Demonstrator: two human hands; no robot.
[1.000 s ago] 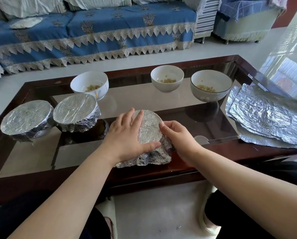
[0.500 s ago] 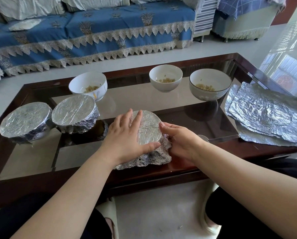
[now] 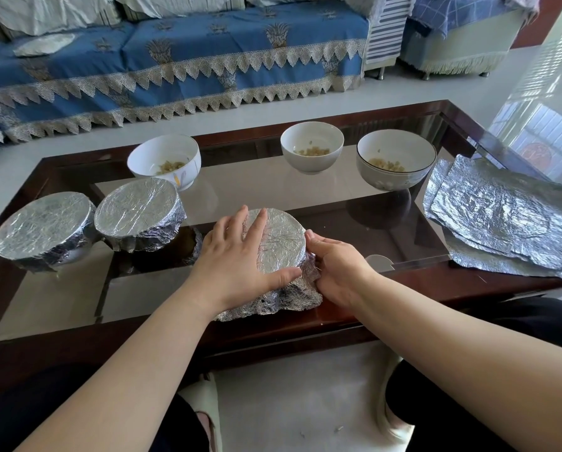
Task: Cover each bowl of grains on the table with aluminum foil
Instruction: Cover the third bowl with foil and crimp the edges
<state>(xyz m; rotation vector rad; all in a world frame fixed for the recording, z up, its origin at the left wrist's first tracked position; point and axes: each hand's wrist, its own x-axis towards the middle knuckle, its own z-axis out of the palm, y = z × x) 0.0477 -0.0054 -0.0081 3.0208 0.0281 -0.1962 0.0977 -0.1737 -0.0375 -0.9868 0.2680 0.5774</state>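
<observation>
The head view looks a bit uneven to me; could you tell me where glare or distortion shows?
Head view: daylight glare washes out the floor at upper right; the glass table mirrors the bowls; wide-angle bending curves the sofa; focus stays sharp.

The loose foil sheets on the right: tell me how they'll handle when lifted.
The foil sheets look thin and creased, so probably floppy and very light. They lie overlapping in a stack, so one may drag its neighbour along. Their edges already look ragged; they would likely tear or crumple if grabbed roughly.

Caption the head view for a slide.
Both hands, left hand and right hand, press foil around the third bowl; three uncovered bowls wait.
</observation>
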